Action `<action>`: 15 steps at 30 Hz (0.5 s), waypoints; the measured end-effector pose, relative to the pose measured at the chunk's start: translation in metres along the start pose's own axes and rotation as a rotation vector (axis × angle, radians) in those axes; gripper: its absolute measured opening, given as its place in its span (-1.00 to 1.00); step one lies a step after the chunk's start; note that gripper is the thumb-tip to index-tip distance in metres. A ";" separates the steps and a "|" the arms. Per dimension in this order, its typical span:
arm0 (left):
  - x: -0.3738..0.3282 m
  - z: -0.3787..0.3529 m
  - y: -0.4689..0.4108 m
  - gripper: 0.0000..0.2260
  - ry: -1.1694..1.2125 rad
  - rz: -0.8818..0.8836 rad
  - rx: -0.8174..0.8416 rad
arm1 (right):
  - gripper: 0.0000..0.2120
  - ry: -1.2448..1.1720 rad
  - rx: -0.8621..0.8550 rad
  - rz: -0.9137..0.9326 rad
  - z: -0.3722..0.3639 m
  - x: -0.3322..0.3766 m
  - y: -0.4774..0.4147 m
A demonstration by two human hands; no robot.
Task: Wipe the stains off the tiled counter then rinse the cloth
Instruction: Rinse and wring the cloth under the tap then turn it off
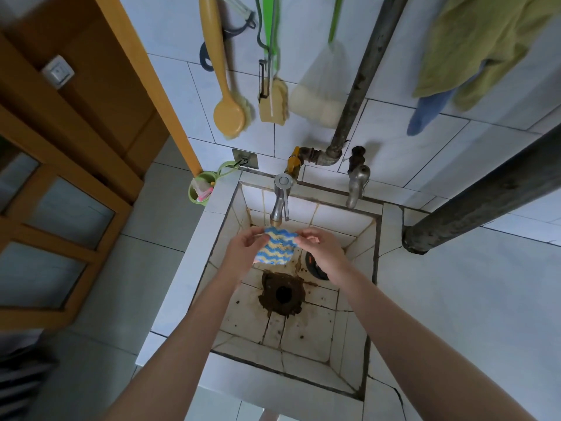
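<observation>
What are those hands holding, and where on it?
The cloth, pinched by its upper corners: left hand at the left one, right hand at the right.

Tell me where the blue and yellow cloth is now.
The cloth is at the centre of the head view, held between the left hand and the right hand over the sink, just under the left tap.

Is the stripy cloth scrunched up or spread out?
Spread out: the cloth hangs flat, its sides pinched by the left hand and right hand.
</observation>
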State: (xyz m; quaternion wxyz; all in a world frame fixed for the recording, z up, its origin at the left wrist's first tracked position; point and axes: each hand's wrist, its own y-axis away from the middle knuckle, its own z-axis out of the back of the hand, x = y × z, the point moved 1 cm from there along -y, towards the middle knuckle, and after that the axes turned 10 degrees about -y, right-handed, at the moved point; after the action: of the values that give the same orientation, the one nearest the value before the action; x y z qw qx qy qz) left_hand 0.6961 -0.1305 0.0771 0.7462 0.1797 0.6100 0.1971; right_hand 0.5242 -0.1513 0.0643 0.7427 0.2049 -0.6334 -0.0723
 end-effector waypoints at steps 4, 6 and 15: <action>-0.002 -0.007 -0.002 -0.82 0.000 -0.017 -0.021 | -0.77 -0.015 -0.044 0.012 0.004 -0.013 -0.002; -0.001 -0.009 -0.003 -0.80 0.007 -0.017 -0.020 | -0.78 -0.056 -0.072 0.012 0.005 -0.018 -0.003; 0.000 -0.012 -0.011 -0.83 0.031 -0.032 -0.069 | -0.89 -0.147 -0.111 0.037 0.001 -0.028 -0.010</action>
State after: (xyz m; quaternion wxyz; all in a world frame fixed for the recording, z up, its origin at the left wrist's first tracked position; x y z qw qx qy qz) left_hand 0.6848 -0.1400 0.0692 0.7455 0.1408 0.6171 0.2089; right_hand 0.5196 -0.1498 0.0347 0.7057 0.1458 -0.6848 -0.1084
